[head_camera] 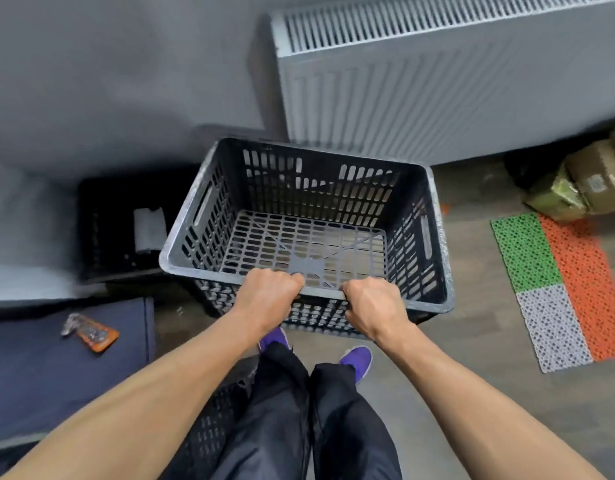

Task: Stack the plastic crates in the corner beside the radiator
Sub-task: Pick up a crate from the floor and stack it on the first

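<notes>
An empty dark grey slotted plastic crate (334, 188) is held up in front of me, level, above the floor. My left hand (268, 299) and my right hand (372, 306) both grip its near rim, close together. To its left a second black crate (105, 230) stands on the floor in the corner against the grey wall, with a small grey object inside. A third black crate (212, 420) shows partly by my left leg. The white radiator (420, 91) hangs on the wall behind the held crate, to the right.
A dark blue cushion (56, 368) with an orange packet (91, 334) lies at the left. A green, orange and grey perforated mat (569, 282) covers the floor at the right, with cardboard boxes (590, 181) beyond it. My purple shoes (354, 358) stand below the crate.
</notes>
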`<state>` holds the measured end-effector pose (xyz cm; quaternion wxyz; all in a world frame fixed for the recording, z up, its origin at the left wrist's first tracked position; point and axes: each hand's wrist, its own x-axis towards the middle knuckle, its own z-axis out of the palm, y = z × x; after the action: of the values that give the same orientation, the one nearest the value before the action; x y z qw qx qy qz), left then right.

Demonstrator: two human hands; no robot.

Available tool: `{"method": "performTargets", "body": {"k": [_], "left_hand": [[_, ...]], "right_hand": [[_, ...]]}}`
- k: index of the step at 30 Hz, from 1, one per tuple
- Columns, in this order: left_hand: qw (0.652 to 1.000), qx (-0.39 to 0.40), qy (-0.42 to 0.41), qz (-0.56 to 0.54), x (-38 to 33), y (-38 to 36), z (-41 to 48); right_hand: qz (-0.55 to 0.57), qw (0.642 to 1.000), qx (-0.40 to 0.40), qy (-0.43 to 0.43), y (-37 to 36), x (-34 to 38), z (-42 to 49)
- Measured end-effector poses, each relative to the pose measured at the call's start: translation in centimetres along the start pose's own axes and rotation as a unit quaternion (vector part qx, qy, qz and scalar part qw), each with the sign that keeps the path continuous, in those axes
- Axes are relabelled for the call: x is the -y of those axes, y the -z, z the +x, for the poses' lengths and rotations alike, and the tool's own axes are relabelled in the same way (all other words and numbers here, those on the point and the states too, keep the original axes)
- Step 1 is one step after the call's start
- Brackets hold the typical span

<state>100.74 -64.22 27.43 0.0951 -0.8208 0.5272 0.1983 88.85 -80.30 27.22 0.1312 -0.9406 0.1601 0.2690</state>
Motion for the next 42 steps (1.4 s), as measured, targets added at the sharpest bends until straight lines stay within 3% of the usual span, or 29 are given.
{"method": "performTargets", "body": {"k": [21,27,34,42], "left_hand": [[0.983,-0.066,0.163,-0.048,16.4,-3.4,-10.0],[0.974,-0.080,0.199,-0.075,20.0,-6.1,-11.0],[0.966,-0.041,0.247,-0.069,24.3,-5.9,-11.7],[0.952,-0.074,0.290,-0.054,30.0,-4.3,-11.0]], "right_hand": [[-0.103,0.988,-0.006,0.118,4.1,19.3,8.9],[-0.132,0.979,-0.011,0.153,3.5,23.1,12.1],[-0.126,0.977,-0.013,0.171,4.6,26.8,15.1],[-0.119,0.972,-0.010,0.204,7.5,30.9,20.0]]}}
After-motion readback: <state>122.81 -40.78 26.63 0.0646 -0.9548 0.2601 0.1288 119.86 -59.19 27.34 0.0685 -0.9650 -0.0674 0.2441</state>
